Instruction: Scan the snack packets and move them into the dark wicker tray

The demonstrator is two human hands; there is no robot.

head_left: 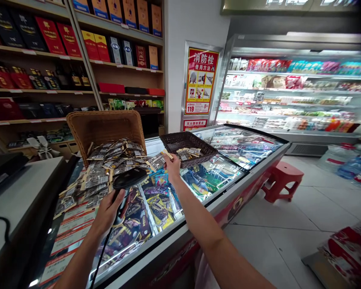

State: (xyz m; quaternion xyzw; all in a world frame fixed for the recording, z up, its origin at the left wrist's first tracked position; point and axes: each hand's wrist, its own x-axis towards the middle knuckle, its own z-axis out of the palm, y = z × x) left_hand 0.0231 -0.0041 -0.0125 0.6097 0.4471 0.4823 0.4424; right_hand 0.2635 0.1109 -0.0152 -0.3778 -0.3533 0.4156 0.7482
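My left hand is wrapped round the handle of a black barcode scanner, its cord hanging down past my wrist. Between the fingers of my right hand is a small clear packet with a pale strip along its edge. That hand is beside the near left side of a dark brown woven basket, which has several similar packets in it. Left of it, a tan wicker basket lies tipped on its side, with a heap of such packets spilling from its mouth.
Both baskets rest on a glass-topped chest freezer with packaged goods inside. A white counter stands at the left. On the floor to the right are a red stool and water bottles. Shelves of boxes rise behind.
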